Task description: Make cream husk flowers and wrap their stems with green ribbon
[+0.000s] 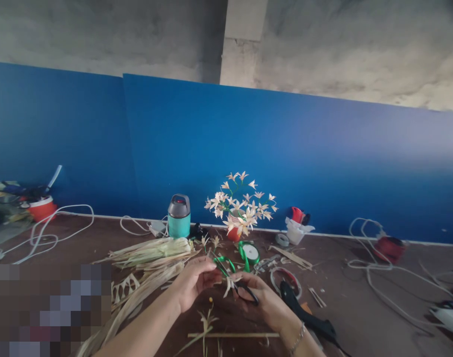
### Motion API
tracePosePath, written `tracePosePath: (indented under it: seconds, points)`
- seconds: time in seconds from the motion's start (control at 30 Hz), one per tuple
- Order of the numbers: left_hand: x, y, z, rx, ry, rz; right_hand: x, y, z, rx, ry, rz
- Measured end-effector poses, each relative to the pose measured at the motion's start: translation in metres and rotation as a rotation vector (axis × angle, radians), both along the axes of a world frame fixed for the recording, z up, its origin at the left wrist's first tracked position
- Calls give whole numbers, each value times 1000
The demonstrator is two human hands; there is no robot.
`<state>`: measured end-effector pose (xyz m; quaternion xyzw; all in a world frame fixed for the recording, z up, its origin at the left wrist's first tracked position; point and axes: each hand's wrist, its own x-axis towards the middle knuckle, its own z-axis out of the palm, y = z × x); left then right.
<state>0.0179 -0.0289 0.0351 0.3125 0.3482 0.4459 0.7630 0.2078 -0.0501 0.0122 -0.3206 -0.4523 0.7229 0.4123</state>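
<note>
My left grip (195, 281) is at lower centre, fingers curled and thumb over them, at the upper end of a thin green stem (221, 267); I cannot tell whether it pinches it. My right grip (263, 297) is closed around black-handled scissors (252, 291), the handle loop at my fingers.

The small cream flower with pointed, papery petals (228, 287) is at my right fingertips, just below the middle of the frame. Its petals point down, and its long axis slants with the stem from upper left to lower right.

Above, at centre, a red pot (233, 234) holds a spray of cream flowers (251, 215) fanning up and sideways. Right of it, a white plastic-lined tub (295, 234) holds something red (297, 214) and something dark. At far left, a red tub with a white rim (42, 210) carries dark objects and a pale stick (54, 177) leaning up and right. The teal canister with a grey lid (179, 225) stands upright left of the pot; its inside is hidden. All stand on the brown counter (341, 282).
</note>
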Motion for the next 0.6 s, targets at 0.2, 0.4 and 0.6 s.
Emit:
tracePosePath:
  seconds: [0.2,0.4,0.6]
  points:
    - [-1,1,0,-26,19,-6,1,1,0,-18,15,-2]
    - [0,3,-3,-158,-11,11,-4,0,5,91,-147,-58]
    - [-1,3,-9,-135,-41,-52,-9,-1,7,134,-158,-100]
